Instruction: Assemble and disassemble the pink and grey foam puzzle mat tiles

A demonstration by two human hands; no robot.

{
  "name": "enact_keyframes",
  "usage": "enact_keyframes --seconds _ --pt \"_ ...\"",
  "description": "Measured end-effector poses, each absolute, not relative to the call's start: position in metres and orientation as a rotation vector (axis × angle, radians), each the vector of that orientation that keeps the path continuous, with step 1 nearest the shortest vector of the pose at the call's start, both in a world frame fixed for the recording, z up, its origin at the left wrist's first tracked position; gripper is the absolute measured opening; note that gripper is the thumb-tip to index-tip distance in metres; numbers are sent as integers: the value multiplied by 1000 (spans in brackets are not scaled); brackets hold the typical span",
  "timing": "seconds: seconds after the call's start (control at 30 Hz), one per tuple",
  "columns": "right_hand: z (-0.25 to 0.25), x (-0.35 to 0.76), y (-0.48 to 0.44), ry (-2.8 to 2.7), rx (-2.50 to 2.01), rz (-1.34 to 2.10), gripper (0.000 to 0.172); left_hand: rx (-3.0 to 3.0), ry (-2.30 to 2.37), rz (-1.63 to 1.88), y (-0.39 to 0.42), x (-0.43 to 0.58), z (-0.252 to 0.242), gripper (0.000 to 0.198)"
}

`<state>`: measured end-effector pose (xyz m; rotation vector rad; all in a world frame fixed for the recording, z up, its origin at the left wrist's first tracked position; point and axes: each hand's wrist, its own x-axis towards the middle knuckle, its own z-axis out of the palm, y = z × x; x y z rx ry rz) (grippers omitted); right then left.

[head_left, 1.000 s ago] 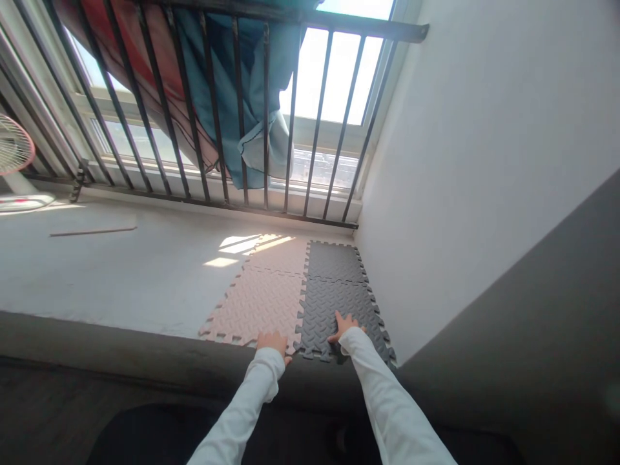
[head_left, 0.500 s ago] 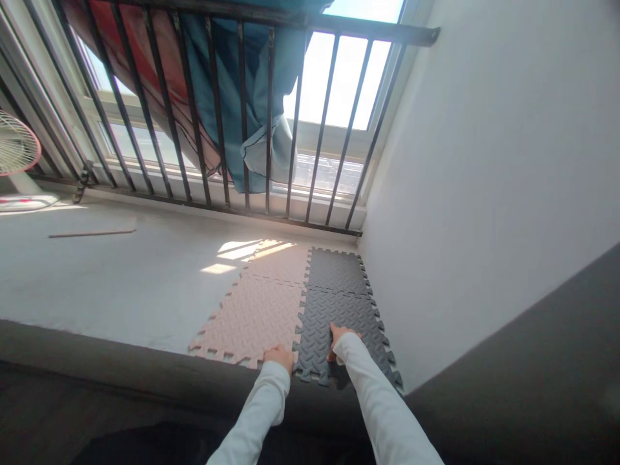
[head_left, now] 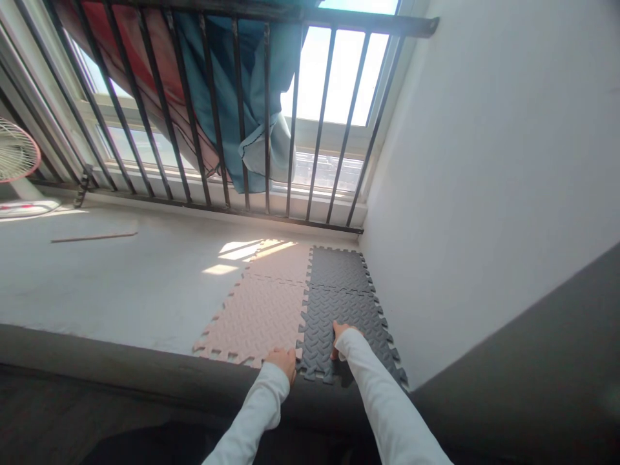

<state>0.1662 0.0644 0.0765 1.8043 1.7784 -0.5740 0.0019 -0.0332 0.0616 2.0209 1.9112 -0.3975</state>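
Four-sided foam mat tiles with interlocking toothed edges lie joined on the ledge, pink on the left and dark grey on the right. My left hand [head_left: 282, 360] is closed at the front corner of the near pink foam tile [head_left: 261, 316], beside the seam; its fingertips are partly hidden. On the near dark grey foam tile [head_left: 320, 329] rests my right hand [head_left: 341, 336], thumb and a finger apart, with the sleeve covering the rest. Behind these lie a far pink tile [head_left: 281, 263] and a far grey tile [head_left: 338, 268].
A white wall [head_left: 475, 161] rises right of the tiles. Black railing [head_left: 317, 225] runs along the back, before a window and hanging curtain [head_left: 223, 97]. Left on the ledge [head_left: 121, 284] are a thin stick [head_left: 94, 237] and a fan [head_left: 17, 152]. The ledge drops off in front.
My left hand has shifted slightly right toward the seam. My right hand stays on the grey tile, nearly in place. The view has moved a little.
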Motion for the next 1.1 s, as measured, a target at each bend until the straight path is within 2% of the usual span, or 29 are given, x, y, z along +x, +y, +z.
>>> enact_keyframes --seconds 0.23,0.7,1.1 --pt "70 170 68 1820 1761 -537 118 1997 1931 -284 -32 -16 65 33" --pt "50 175 76 1877 1732 -514 109 1910 1990 -183 -29 -46 86 31" --pt "50 176 77 1898 1769 -561 110 1849 2166 16 -21 -76 137 23"
